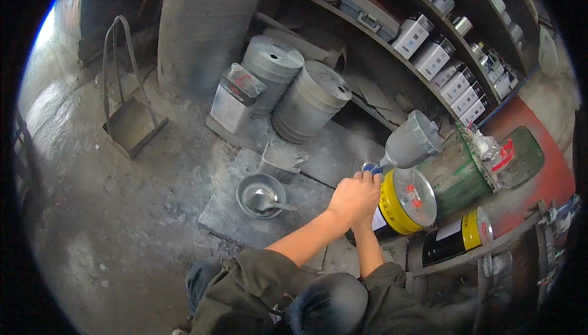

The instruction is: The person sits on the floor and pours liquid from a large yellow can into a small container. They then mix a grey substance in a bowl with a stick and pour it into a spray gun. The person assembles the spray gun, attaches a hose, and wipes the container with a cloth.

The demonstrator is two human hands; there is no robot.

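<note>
My left hand [355,199] is closed, fingers wrapped round the blue part of what looks like a spray gun [372,167]. Its grey, cloudy cup [415,141] tilts up to the right, with the narrow neck close to my knuckles. My right hand [369,214] reaches in below and is mostly covered by the left; its fingers are hidden. Just right of both hands stands a black drum with a yellow band [398,209] and a red cap. On the left, a dark round bowl [244,207] holds a ladle [264,202] resting against its rim.
Two metal kegs [312,103] and a rectangular can [231,103] stand ahead. Shelves [367,32] with boxed cans rise at the back right. A green bin [453,173] and a second yellow-banded drum [458,237] are at the right. A long-handled dustpan [131,124] sits far left.
</note>
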